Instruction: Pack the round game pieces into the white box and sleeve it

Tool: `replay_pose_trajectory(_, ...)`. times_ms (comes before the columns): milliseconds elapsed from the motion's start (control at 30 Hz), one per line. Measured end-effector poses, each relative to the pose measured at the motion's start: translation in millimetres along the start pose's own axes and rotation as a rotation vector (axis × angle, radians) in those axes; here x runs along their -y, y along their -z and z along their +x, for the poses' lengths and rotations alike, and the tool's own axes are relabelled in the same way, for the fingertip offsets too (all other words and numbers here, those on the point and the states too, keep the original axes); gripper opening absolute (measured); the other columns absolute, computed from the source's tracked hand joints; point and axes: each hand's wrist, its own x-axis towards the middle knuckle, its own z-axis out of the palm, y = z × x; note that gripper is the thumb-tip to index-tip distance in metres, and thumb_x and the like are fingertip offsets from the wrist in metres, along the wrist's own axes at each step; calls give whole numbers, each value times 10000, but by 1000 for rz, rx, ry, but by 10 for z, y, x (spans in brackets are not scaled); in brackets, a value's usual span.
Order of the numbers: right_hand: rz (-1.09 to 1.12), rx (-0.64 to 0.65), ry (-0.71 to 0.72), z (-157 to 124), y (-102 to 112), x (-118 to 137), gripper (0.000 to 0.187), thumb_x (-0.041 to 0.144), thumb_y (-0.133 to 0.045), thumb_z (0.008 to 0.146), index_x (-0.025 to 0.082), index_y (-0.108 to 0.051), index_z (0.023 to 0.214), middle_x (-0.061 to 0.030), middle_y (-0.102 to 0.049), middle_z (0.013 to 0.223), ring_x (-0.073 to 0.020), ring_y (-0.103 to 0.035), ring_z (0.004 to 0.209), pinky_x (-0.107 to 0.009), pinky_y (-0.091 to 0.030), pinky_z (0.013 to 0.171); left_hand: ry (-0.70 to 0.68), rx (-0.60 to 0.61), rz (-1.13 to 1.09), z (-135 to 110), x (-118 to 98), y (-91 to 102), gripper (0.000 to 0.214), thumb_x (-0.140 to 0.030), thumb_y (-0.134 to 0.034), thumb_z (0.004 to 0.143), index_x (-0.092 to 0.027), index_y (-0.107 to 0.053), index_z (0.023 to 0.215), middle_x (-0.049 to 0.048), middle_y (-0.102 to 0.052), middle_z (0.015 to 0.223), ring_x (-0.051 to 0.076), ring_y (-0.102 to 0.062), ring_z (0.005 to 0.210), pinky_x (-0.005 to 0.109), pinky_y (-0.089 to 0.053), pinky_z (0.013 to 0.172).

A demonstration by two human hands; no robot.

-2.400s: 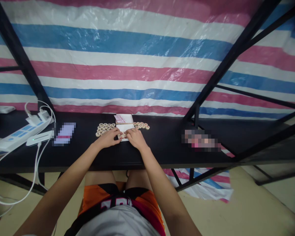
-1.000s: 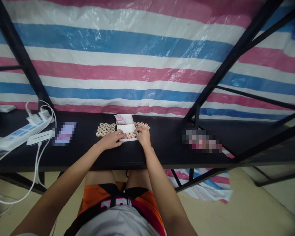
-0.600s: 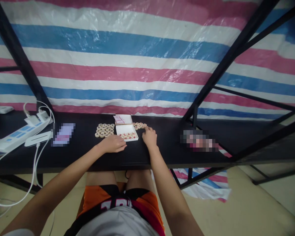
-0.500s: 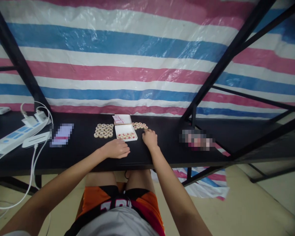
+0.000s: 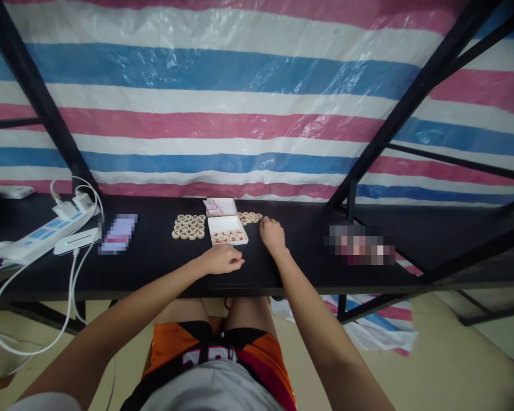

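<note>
Left hand (image 5: 223, 260): curled before the open box (image 5: 225, 224), grip unclear!
Right hand (image 5: 272, 233): bunched by loose pieces (image 5: 251, 217), grip hidden.
Bench (image 5: 145, 260): open box sits here; a knuckle's nudge could tip it!

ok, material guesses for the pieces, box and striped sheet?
Pieces: probably wood, maybe plastic; pale tan and fairly matte, with dark or red marks.
Box: likely card, smooth white inside, with thin straight walls; plastic not ruled out.
Striped sheet: looks like plastic tarp, semi-gloss, judging by bright glare streaks and creases.
</note>
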Motion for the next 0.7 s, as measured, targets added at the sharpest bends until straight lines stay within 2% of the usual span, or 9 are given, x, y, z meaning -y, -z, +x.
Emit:
replay_pose_trajectory(100, 225, -27, 39, 23, 21, 89, 231, 247, -451, 891, 140, -613, 1017, -132, -651, 980, -212, -604, 901, -301, -430, 780, 57, 4, -37, -3, 9, -10, 339, -296, -455, 897, -173, -533, 591, 5, -555, 589, 117, -508, 574, 242, -339, 584)
replay_pose_trajectory(167, 426, -39, 152, 46, 27, 202, 219, 272, -472, 880, 159, -608, 1009, -80, -668, 962, -171, -608, 861, -267, -426, 779, 79, 0, -29, 1, 23, -19, 334, -301, -455, 897, -172, -545, 603, 5, -552, 593, 118, -502, 567, 245, -337, 580)
replay_pose_trajectory(233, 499, -49, 298, 62, 9, 332, 203, 270, -478, 867, 171, -625, 968, -51, -674, 936, -158, -598, 844, -267, -414, 799, 83, -8, -9, 0, 31, -24, 327, -305, -454, 896, -173, -557, 615, 8, -557, 603, 122, -507, 571, 248, -343, 584)
replay_pose_trajectory(333, 451, -33, 443, 59, -60, 463, 166, 206, -511, 829, 176, -657, 902, -50, -673, 944, -173, -574, 912, -289, -385, 866, 83, -15, 6, -11, 31, -23, 325, -300, -448, 897, -173, -563, 621, 10, -568, 616, 122, -510, 572, 250, -348, 585)
replay_pose_trajectory(533, 389, 5, 436, 8, -162, 430, 210, 167, -486, 837, 157, -686, 899, -66, -678, 982, -187, -563, 953, -306, -363, 928, 75, -17, 13, -17, 33, -23, 341, -306, -442, 898, -171, -550, 605, 6, -553, 588, 118, -487, 547, 254, -335, 582)
replay_pose_trajectory(700, 271, -55, 378, -17, -179, 440, 273, 233, -446, 878, 141, -703, 858, -115, -667, 1004, -230, -540, 987, -350, -344, 961, 68, -27, 9, -7, 14, -8, 334, -294, -439, 897, -170, -530, 600, 6, -547, 588, 117, -480, 547, 257, -318, 576)
